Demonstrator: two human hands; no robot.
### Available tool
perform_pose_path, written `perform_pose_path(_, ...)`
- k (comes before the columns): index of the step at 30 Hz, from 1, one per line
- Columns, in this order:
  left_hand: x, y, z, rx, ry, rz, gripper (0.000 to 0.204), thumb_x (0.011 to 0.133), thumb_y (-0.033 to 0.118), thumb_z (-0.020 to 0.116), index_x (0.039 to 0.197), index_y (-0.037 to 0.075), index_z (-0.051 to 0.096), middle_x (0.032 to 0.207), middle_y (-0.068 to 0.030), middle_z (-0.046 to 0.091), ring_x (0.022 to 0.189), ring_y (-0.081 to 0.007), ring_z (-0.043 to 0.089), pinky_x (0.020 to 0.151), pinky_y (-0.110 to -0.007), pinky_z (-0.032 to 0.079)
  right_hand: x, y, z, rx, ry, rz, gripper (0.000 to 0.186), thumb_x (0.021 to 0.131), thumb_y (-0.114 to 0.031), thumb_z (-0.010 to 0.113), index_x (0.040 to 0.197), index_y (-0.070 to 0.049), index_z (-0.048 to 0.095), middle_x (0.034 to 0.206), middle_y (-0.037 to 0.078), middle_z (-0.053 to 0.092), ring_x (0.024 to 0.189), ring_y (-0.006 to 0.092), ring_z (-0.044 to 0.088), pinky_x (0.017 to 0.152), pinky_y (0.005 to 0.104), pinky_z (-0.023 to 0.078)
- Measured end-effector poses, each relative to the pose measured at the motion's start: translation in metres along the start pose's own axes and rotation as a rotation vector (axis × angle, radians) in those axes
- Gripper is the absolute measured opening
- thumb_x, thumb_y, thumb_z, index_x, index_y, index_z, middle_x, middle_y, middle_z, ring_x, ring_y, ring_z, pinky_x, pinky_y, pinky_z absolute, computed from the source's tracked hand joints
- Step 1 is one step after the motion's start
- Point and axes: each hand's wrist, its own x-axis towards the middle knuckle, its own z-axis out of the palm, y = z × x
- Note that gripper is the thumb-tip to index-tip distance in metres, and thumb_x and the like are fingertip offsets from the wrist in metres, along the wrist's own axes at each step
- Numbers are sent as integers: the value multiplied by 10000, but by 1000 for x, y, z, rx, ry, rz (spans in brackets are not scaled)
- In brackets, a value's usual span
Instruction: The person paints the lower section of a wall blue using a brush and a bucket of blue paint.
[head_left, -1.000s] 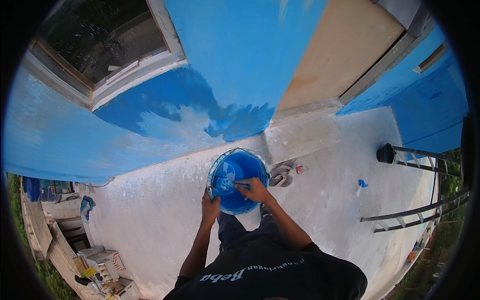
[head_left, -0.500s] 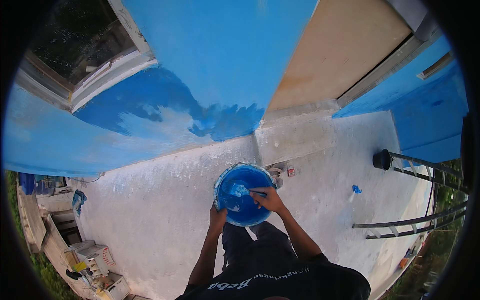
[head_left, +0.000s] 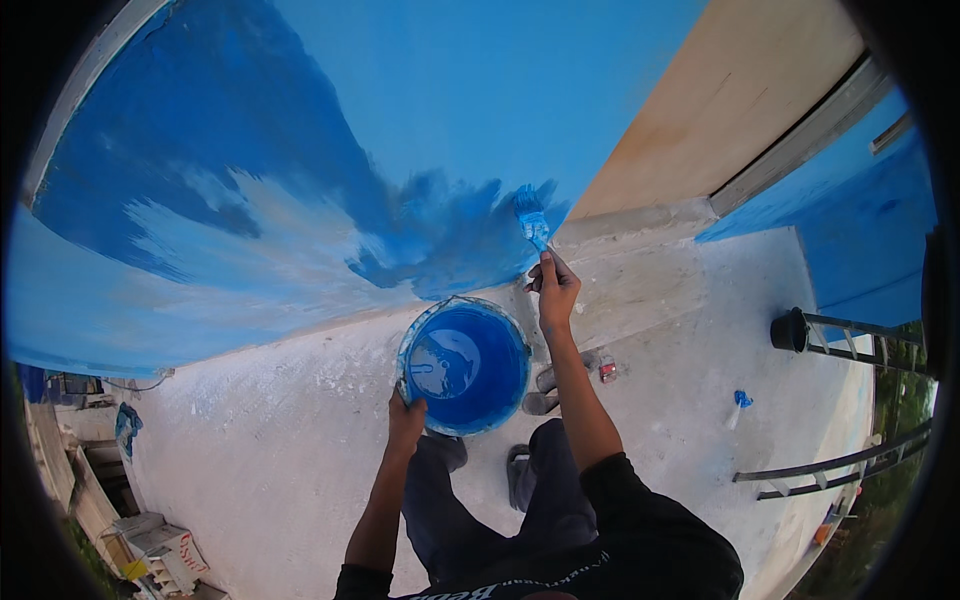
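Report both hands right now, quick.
Left hand: closed, holding the blue bucket at its near-left rim.
Right hand: closed, fingers gripping the paintbrush by its handle.

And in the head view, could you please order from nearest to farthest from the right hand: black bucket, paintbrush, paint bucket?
1. Paintbrush: held in the right hand.
2. Paint bucket: lower left, gripped by the left hand.
3. Black bucket: farther right.
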Motion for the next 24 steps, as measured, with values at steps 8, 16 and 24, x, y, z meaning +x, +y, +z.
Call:
perform_pose_path(8,72,-94,30,-90,1,34,395,760,-3,464,1148,7,539,836,-36,564,733,-127,515,673,-292,424,0,163,-60,-111,-15,211,337,952,-185,555,1125,98,612,677,61,564,521,76,498,494,280,555)
perform_pose_path(16,67,-176,59,-320,13,-43,418,777,2,472,1194,31,487,905,-57,571,773,-142,553,604,-301,470,11,43,-19,-66,-225,-95,241,909,-162,592,847,62,653,674,63,574,507,74,487,513,293,573)
perform_pose_path(24,43,-169,67,-451,77,-27,448,755,26,505,1199,39,453,1066,-125,563,884,-232,630,692,-392,567,19,45,-9,72,-218,-254,309,932,-194,583,1020,99,627,704,75,578,488,79,490,496,312,574)
